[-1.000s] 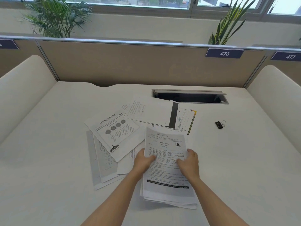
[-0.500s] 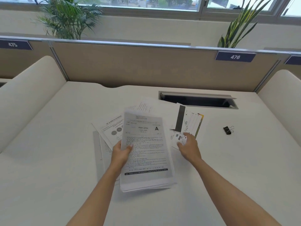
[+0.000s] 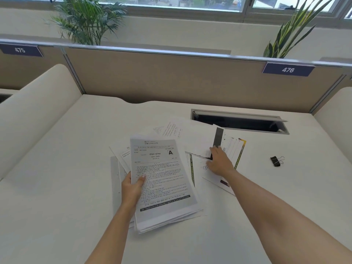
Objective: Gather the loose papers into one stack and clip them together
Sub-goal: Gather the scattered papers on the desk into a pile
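Papers lie in two lots on the white desk (image 3: 57, 187). The left hand (image 3: 132, 189) grips the gathered stack (image 3: 163, 180) by its left long edge, with the thumb across the printed top page and the fingers curled beneath. The stack's near edges fan out unevenly and its far end overlaps other sheets. Just left of that hand, the edges of a few loose sheets (image 3: 117, 168) stick out from under the stack, flat on the desk. The right hand (image 3: 219, 162) lies palm down with fairly straight fingers, pressing on the scattered sheets beside the stack. Its fingertips touch a page with a dark band (image 3: 218, 136), and a yellow-bordered sheet (image 3: 237, 151) shows just to its right. More white pages (image 3: 172, 128) spread beyond both hands, and their far corners reach the rim of the open cable hatch (image 3: 240, 122). The black binder clip (image 3: 275, 161) sits alone well right of the right hand, its wire handles pointing right, touching no paper. Bare desk runs wide from the left hand to the curved side panel (image 3: 38, 103), and also right of the clip. Open surface shows between and outside the forearms. Ahead of the hands the tan partition (image 3: 171, 77) closes off the desk and carries the label 476 (image 3: 288, 69).
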### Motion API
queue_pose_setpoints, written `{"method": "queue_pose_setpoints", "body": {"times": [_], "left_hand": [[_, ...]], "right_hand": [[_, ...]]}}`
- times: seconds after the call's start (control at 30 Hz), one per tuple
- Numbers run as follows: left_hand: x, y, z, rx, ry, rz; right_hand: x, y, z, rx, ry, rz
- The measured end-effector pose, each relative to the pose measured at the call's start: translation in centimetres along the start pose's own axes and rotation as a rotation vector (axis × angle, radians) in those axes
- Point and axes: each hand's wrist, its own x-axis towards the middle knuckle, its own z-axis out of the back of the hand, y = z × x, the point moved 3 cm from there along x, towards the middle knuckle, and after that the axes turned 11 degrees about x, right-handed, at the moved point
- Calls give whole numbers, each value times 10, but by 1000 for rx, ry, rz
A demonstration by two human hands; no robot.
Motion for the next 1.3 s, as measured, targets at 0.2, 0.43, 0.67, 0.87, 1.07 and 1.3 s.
{"method": "queue_pose_setpoints", "body": {"times": [0.2,0.43,0.67,0.87,1.07,1.3], "left_hand": [[6,5,8,-28,-40,11],[10,8,14,-64,-61,20],[9,9,15,-84,-73,20],[4,9,22,-124,-87,26],[-1,9,33,-187,-97,65],[-7,4,48,-336,-63,149]], "right_hand": [[17,-2,-2,0,167,-29],[19,8,-8,-244,72,89],[13,21,-21,-569,39,287],[0,21,-28,-738,29,459],[-4,31,-20,-629,18,438],[-41,63,-37,-157,-130,378]]}}
